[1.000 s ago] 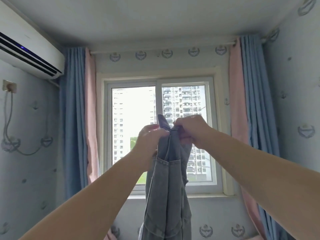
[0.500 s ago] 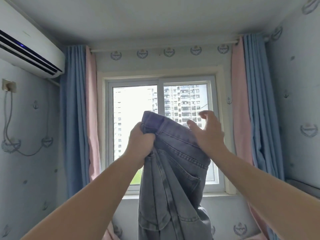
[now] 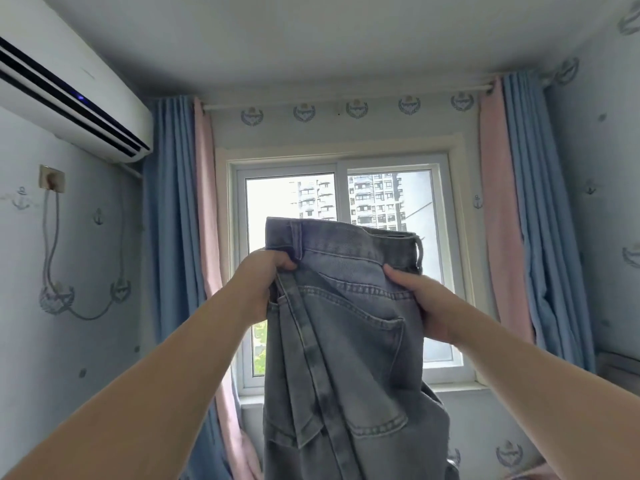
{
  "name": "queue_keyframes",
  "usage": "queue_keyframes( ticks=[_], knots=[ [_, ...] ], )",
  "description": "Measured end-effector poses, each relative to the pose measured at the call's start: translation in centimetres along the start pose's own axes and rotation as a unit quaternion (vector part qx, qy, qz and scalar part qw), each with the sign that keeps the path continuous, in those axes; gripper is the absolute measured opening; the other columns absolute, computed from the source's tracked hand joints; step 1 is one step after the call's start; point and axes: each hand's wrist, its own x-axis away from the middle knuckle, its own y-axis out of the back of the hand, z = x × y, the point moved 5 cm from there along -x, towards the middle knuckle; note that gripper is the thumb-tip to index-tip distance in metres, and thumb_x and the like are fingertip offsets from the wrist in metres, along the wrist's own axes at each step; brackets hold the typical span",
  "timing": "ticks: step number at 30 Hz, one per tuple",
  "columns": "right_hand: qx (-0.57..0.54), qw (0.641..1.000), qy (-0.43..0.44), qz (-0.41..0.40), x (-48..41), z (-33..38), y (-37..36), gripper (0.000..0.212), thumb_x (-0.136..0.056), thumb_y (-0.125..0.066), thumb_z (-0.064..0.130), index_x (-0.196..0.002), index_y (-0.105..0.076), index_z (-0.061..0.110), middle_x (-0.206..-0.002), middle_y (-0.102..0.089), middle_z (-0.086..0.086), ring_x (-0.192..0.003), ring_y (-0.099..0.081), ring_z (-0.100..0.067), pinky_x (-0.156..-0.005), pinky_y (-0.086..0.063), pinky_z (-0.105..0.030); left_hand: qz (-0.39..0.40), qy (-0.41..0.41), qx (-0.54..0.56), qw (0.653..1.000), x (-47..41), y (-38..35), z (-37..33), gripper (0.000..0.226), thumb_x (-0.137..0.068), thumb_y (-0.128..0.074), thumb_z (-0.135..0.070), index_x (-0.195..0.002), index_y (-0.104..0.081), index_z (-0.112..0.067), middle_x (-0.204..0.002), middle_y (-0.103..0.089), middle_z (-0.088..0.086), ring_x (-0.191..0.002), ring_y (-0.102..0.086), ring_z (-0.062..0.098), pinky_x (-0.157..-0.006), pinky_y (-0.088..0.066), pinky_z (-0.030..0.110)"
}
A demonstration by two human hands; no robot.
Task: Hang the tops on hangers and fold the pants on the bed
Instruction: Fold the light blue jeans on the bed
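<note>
In the head view, a pair of grey denim pants (image 3: 349, 341) hangs in the air between the person's two hands, in front of the window (image 3: 388, 202). The waistband is uppermost and spread sideways. The left hand (image 3: 265, 277) is at its left end, just under the band beside a belt loop. The right hand (image 3: 427, 308) is at the right side, a little lower, level with the seam above the back pocket.

The legs drop straight down and are cut off by the bottom of the frame, so their ends cannot be seen. The cloth hides the right hand's fingers; only its thumb shows on the near face.

The left hand is closed round a bunch of denim, fingers curled into the fabric. The right hand pinches the pants, thumb pressed flat on the near side.

Blue and pink curtains (image 3: 166, 220) hang at either side of the window, and an air conditioner (image 3: 69, 98) sits high on the left wall
</note>
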Motion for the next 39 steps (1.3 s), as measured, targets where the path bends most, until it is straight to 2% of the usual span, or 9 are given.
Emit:
queue_keyframes(
  ticks=[5,10,14,18,23,30,32,35,39],
  knots=[
    [0.1,0.986,0.063,-0.118,-0.7,2.8,-3.5,0.036,-0.087,-0.076,0.032,-0.115,-0.07,0.009,-0.101,-0.078,-0.008,-0.088,-0.076,-0.025,-0.068,-0.06,-0.032,0.006,-0.073,-0.054,0.996,-0.7,5.9,-1.7,0.016,-0.097,-0.057,-0.002,-0.108,-0.069,-0.002,-0.104,-0.074,0.018,-0.096,-0.071,0.039,-0.078,-0.061,0.044],
    [0.151,0.967,0.108,-0.173,0.5,5.9,-7.9,0.018,-0.091,-0.073,0.031,-0.1,-0.071,0.015,-0.092,-0.079,-0.003,-0.077,-0.076,-0.017,-0.058,-0.056,-0.026,-0.133,-0.179,-0.164,0.961,0.3,8.8,-4.5,0.015,-0.105,-0.045,-0.018,-0.097,-0.054,-0.027,-0.091,-0.062,-0.002,-0.077,-0.058,0.017,-0.063,-0.047,0.028],
    [0.166,0.958,0.148,-0.183,3.2,8.8,-11.6,0.012,-0.094,-0.07,0.027,-0.095,-0.071,0.015,-0.096,-0.076,-0.007,-0.085,-0.073,-0.022,-0.067,-0.058,-0.031,-0.209,-0.231,-0.191,0.931,3.1,9.8,-6.8,0.009,-0.105,-0.037,-0.02,-0.109,-0.045,-0.023,-0.09,-0.055,-0.006,-0.077,-0.053,0.011,-0.074,-0.043,0.035],
    [0.178,0.948,0.184,-0.191,7.7,11.7,-14.2,0.011,-0.094,-0.07,0.025,-0.089,-0.071,0.016,-0.095,-0.075,-0.008,-0.085,-0.071,-0.021,-0.068,-0.057,-0.029,-0.255,-0.286,-0.218,0.898,7.7,10.3,-9.2,0.01,-0.107,-0.036,-0.022,-0.107,-0.044,-0.018,-0.084,-0.049,-0.009,-0.073,-0.046,0.005,-0.066,-0.035,0.033],
    [0.188,0.941,0.192,-0.207,15.2,14.2,-15.2,0.014,-0.093,-0.071,0.027,-0.087,-0.072,0.014,-0.096,-0.075,-0.011,-0.08,-0.069,-0.02,-0.069,-0.057,-0.029,-0.258,-0.332,-0.244,0.874,14.9,9.7,-11.6,0.02,-0.108,-0.034,-0.025,-0.11,-0.049,-0.012,-0.085,-0.053,-0.006,-0.076,-0.053,0.012,-0.073,-0.045,0.04],
    [0.191,0.937,0.178,-0.233,25.6,14.8,-15.2,0.031,-0.091,-0.073,0.026,-0.101,-0.071,-0.004,-0.093,-0.075,-0.015,-0.055,-0.066,-0.007,-0.047,-0.052,-0.017,-0.27,-0.319,-0.279,0.865,24.5,8.5,-11.4,0.015,-0.107,-0.039,-0.027,-0.103,-0.049,-0.016,-0.079,-0.049,-0.011,-0.069,-0.048,0.005,-0.053,-0.029,0.026],
    [0.186,0.941,0.164,-0.231,27.7,14.8,-15.5,0.026,-0.091,-0.073,0.027,-0.098,-0.073,0.002,-0.089,-0.075,-0.008,-0.053,-0.067,-0.005,-0.046,-0.052,-0.016,-0.257,-0.299,-0.286,0.873,26.4,8.5,-11.3,0.016,-0.107,-0.038,-0.028,-0.104,-0.049,-0.016,-0.081,-0.05,-0.01,-0.071,-0.049,0.006,-0.053,-0.029,0.025],
    [0.179,0.945,0.151,-0.227,29.7,14.9,-16.2,0.018,-0.09,-0.074,0.027,-0.09,-0.074,0.01,-0.087,-0.076,-0.005,-0.063,-0.07,-0.012,-0.048,-0.054,-0.019,-0.243,-0.275,-0.292,0.883,28.2,8.8,-11.3,0.018,-0.107,-0.038,-0.027,-0.106,-0.052,-0.016,-0.084,-0.052,-0.008,-0.073,-0.051,0.007,-0.054,-0.03,0.023],
    [0.192,0.944,0.134,-0.233,30.7,14.6,-16.8,0.041,-0.089,-0.075,0.027,-0.106,-0.068,-0.009,-0.101,-0.074,-0.019,-0.072,-0.069,-0.02,-0.067,-0.058,-0.03,-0.235,-0.236,-0.294,0.896,28.9,9.4,-10.4,0.02,-0.107,-0.038,-0.028,-0.11,-0.053,-0.014,-0.087,-0.054,-0.005,-0.077,-0.052,0.01,-0.056,-0.033,0.024]
  ],
)
